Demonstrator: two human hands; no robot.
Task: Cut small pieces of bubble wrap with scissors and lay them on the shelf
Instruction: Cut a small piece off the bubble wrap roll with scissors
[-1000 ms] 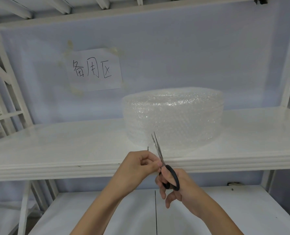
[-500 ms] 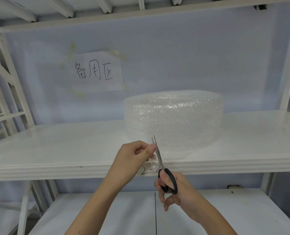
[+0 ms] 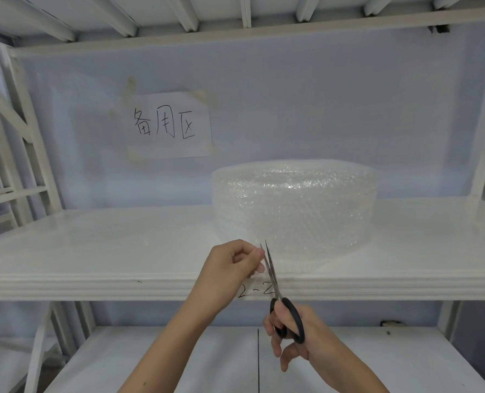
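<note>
A big roll of clear bubble wrap (image 3: 293,207) lies flat on the white shelf (image 3: 94,251), right of centre. Its loose end reaches the shelf's front edge. My left hand (image 3: 230,268) pinches that loose end just left of the scissor blades. My right hand (image 3: 295,333) grips the black handles of the scissors (image 3: 272,276), whose slightly parted blades point up and away across the wrap at the shelf edge.
A paper sign (image 3: 169,124) with handwriting is taped to the pale blue back wall. "2-2" is written on the shelf's front lip (image 3: 257,290). A lower shelf (image 3: 179,361) lies under my forearms. White frame posts (image 3: 28,131) stand at both sides.
Both hands have moved up and forward toward the roll. The scissor blades now reach over the shelf edge beside my left fingers, which stay pinched on the wrap's end.
</note>
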